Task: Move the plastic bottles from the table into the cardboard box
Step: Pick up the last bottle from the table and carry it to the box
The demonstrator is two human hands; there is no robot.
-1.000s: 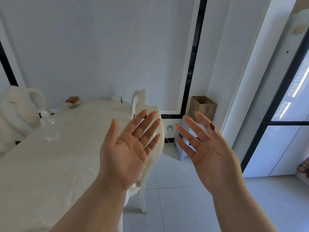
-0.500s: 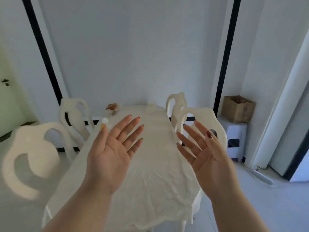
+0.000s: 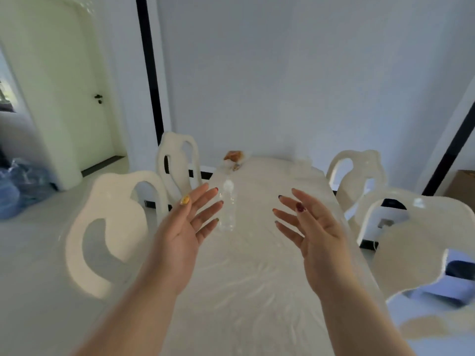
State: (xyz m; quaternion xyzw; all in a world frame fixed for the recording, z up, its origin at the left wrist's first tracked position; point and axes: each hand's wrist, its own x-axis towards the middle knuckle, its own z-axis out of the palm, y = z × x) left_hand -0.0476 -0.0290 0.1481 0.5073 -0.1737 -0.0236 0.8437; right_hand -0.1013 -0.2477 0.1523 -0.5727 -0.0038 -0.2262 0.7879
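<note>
A clear plastic bottle (image 3: pixel 227 206) with a white cap stands upright on the white-clothed table (image 3: pixel 246 265), left of its middle. My left hand (image 3: pixel 187 227) is raised palm up with fingers spread, its fingertips just left of the bottle and apart from it. My right hand (image 3: pixel 312 227) is raised the same way over the table's right half, holding nothing. A corner of the cardboard box (image 3: pixel 462 186) shows at the right edge, beyond the chairs.
White chairs flank the table: two on the left (image 3: pixel 113 227) (image 3: pixel 178 163) and two on the right (image 3: pixel 357 173) (image 3: pixel 421 240). A small orange-brown item (image 3: pixel 234 156) lies at the table's far end. A white door (image 3: pixel 84 98) and blue bags (image 3: pixel 20 186) are at left.
The view has swung left, so the table is now centred and the box has slid to the right edge. The bottle has come out from behind my left hand. Both hands stay spread.
</note>
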